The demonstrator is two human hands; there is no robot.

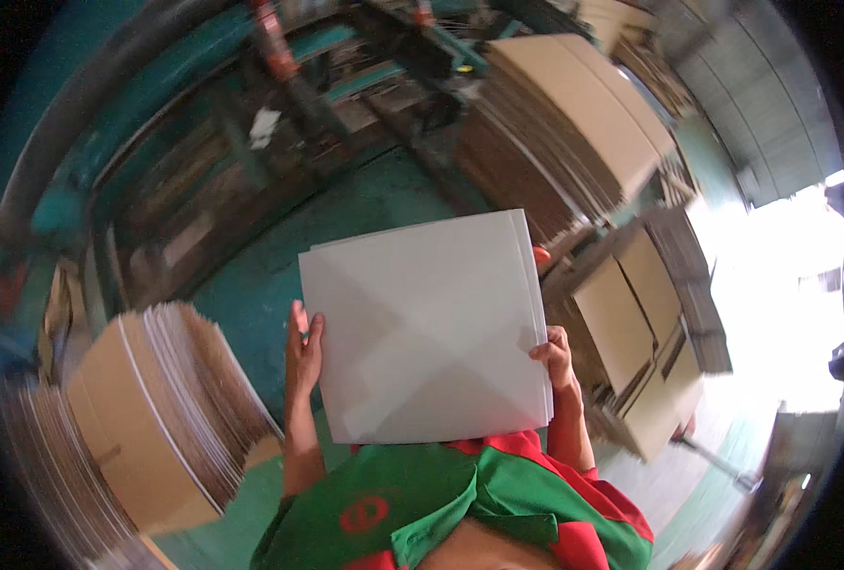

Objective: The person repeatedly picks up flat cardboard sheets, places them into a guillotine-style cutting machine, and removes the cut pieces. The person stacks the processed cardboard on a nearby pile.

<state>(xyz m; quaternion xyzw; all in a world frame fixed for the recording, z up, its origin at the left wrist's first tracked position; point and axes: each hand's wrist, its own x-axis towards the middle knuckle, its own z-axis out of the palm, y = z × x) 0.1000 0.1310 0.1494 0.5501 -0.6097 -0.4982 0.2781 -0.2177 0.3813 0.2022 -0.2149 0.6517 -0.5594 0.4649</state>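
A small stack of white cardboard sheets (422, 328) is held in front of my body, its edges slightly out of line at the right. My left hand (305, 350) presses against the left edge, thumb near the top face and fingers pointing up along the side. At the opposite edge my right hand (557, 355) grips the sheets with bent fingers, the thumb over the top. The undersides of the sheets and the parts of both hands below them are hidden.
Bundles of flat brown cardboard stand at the left (137, 408). A tall cardboard stack (583, 104) rises at the far right, with more folded cardboard (640, 332) nearer on that side. Green machinery with a thick dark pipe (80, 114) fills the far left. The surroundings are motion-blurred.
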